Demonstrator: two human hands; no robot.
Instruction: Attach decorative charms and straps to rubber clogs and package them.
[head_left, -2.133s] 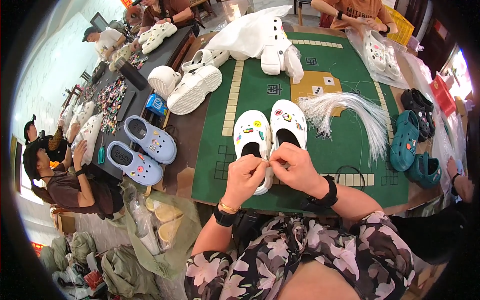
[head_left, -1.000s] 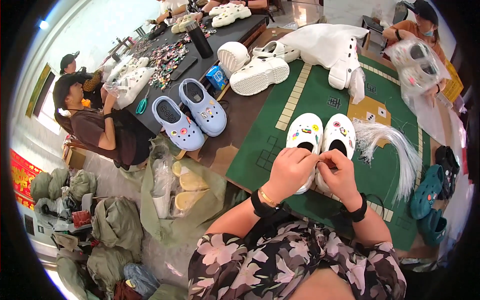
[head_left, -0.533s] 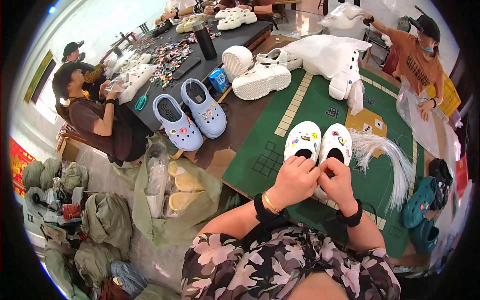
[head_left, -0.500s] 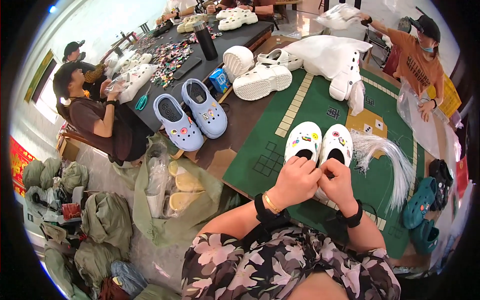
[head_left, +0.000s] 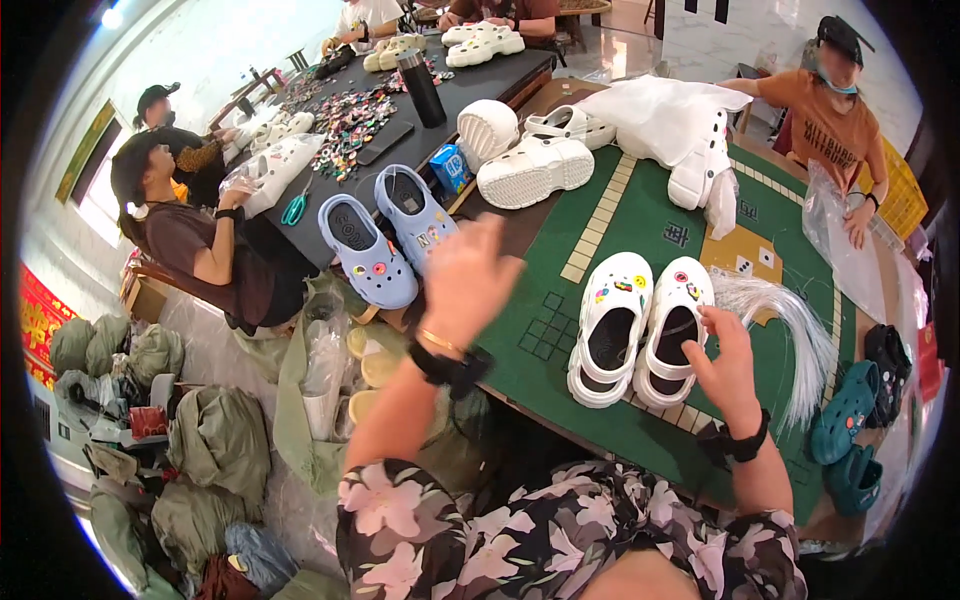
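Observation:
Two white clogs with small coloured charms stand side by side on the green mat (head_left: 545,345): the left clog (head_left: 612,325) and the right clog (head_left: 675,325), toes pointing away from me. My right hand (head_left: 728,370) is at the right clog's side, thumb and fingers apart, gripping nothing; whether a fingertip touches the clog I cannot tell. My left hand (head_left: 468,282) is raised over the mat's left edge with its fingers stretched out, slightly blurred and empty. It partly covers one of two light blue clogs (head_left: 368,255), which also carry charms.
A bundle of clear strands (head_left: 790,330) lies right of the white clogs. Beyond are more white clogs (head_left: 535,170) and a white bag (head_left: 650,110). Teal clogs (head_left: 843,410) sit at the right edge. A black bottle (head_left: 420,90) stands among scattered charms (head_left: 355,120). Other people work around the tables.
Both hands have come off the heels of the white clogs and parted. My left hand has moved left and up toward the blue clogs; my right hand has shifted to the right clog's side.

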